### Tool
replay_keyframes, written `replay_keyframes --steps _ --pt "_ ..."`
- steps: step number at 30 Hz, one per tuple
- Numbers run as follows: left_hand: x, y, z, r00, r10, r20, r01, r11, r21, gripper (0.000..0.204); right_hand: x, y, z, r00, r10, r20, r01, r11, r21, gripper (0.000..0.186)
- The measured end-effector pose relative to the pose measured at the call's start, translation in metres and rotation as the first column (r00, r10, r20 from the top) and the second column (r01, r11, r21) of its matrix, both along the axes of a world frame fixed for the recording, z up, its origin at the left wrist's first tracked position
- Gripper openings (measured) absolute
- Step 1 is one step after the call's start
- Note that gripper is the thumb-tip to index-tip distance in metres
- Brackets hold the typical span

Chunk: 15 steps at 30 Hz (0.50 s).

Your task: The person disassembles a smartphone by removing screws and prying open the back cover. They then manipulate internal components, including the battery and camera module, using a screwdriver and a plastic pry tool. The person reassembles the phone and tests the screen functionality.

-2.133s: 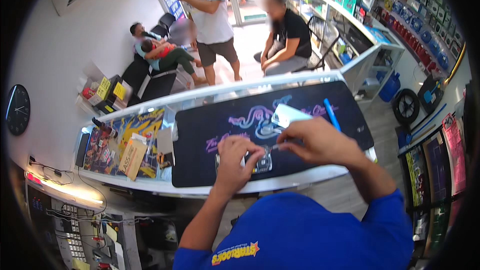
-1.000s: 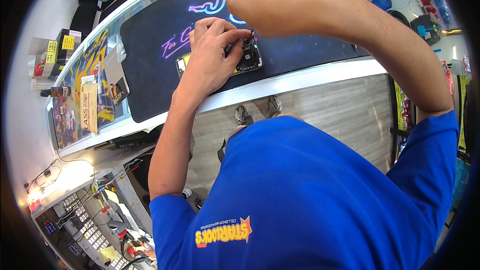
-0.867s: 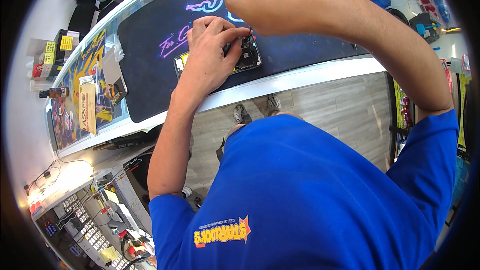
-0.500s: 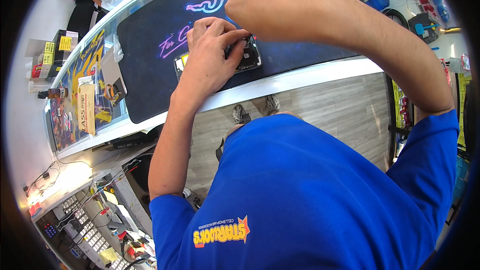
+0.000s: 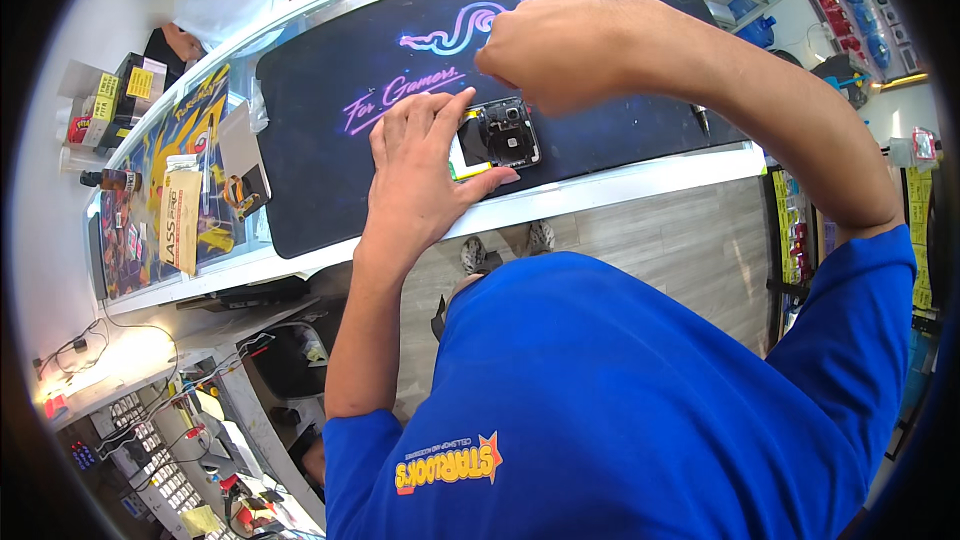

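An opened phone (image 5: 511,142) lies on the black mat (image 5: 330,190), its dark inner parts bared and a white and yellow strip along its left side. My left hand (image 5: 422,152) grips it from the left, the thumb along the near edge and the fingers at the far edge. The palm covers the phone's left end. Just beyond and right of the phone, my right hand (image 5: 550,52) hovers closed with the back of it upward. Its fingertips are turned away, so whatever they hold is hidden.
A dark pen-like tool (image 5: 702,120) lies near the mat's right end. Left of the mat are a tan packet (image 5: 180,220), a small dark bottle (image 5: 110,180) and boxes (image 5: 130,95). Across the counter stands a person in a white shirt (image 5: 235,0).
My left hand has drawn back from over the phone's inner parts and now spans its edges, so more of the inside shows. My right hand has come slightly nearer me.
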<state>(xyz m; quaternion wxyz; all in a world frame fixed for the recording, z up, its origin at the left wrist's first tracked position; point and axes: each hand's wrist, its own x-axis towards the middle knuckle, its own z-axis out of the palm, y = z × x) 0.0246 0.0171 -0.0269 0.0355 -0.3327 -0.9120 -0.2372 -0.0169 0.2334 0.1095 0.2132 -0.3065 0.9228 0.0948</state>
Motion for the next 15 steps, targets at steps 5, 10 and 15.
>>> replay_keyframes --steps 5,10,15 --pt "0.0 -0.002 -0.001 1.0 0.012 0.023 -0.013 1.0 0.019 0.097 -0.012 -0.008 -0.007 1.0 0.022 -0.007 -0.022 0.999 0.044 0.025" --pt "0.0 -0.003 -0.001 1.0 0.018 0.024 -0.018 0.999 0.026 0.095 -0.015 -0.009 -0.007 0.999 0.014 0.032 -0.017 0.995 0.097 0.025" --pt "0.001 -0.003 -0.002 1.0 0.011 0.003 -0.011 0.999 0.039 0.091 -0.014 -0.007 -0.012 1.0 0.01 -0.018 -0.009 0.998 0.069 0.025"
